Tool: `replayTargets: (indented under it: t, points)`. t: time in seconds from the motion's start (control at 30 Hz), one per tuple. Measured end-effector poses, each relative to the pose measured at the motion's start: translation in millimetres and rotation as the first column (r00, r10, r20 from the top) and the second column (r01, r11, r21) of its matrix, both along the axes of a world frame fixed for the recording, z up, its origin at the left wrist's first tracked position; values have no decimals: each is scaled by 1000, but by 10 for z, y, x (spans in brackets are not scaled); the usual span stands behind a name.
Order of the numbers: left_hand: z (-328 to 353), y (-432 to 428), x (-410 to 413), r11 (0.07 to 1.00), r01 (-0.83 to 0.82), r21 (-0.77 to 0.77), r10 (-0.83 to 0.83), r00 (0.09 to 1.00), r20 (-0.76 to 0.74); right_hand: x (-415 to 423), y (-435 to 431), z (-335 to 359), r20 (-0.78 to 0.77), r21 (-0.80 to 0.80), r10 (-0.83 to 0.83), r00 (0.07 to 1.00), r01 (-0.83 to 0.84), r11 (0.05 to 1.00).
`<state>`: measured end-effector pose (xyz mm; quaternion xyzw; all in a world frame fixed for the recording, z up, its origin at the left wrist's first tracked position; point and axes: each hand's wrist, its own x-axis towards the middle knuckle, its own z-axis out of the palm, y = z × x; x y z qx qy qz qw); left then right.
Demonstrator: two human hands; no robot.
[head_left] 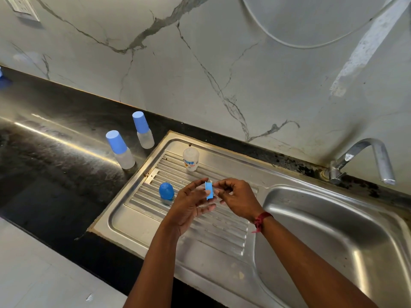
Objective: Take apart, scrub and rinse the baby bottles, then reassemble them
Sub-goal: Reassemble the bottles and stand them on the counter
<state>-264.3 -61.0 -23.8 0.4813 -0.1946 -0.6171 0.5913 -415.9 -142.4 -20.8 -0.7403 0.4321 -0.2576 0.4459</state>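
Disassembly is in hand: at frame centre, above the drainboard (142, 218), the left hand (189, 205) pinches the blue collar ring (209, 191) between thumb and fingers while the right hand (239, 198) clamps curled fingers on its right edge, so next it probably needs stripping bare.

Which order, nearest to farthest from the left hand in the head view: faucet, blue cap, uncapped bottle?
1. blue cap, on the drainboard just left of the left hand.
2. uncapped bottle, upright at the drainboard's back.
3. faucet, far right, at the back.
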Motion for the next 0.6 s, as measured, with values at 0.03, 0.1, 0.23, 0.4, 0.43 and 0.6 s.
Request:
replayTargets:
  t: [0.03,0.1,0.23,0.4,0.43,0.6]
  points:
    - [8,-14,-30,1000,-5,-19,6,999,42,9,-1,4,0,-12,3,1000,-3,1000]
    - [-1,-42,-77,998,-32,-50,38,991,125,23,11,40,13,-8,10,1000,-10,1000]
    - [-55,-47,-84,996,-47,-77,61,980,191,20,11,59,-11,-102,-20,1000,18,995]
    - [-97,-32,-117,993,-78,-90,84,994,71,63,95,48,-57,-244,-105,993,88,966]
    - [-105,-28,-125,992,-79,-94,85,995,59,74,122,44,-62,-264,-120,991,100,959]
    - [-120,-21,-149,992,-97,-79,102,993,61,119,140,54,-68,-283,-196,978,170,944]
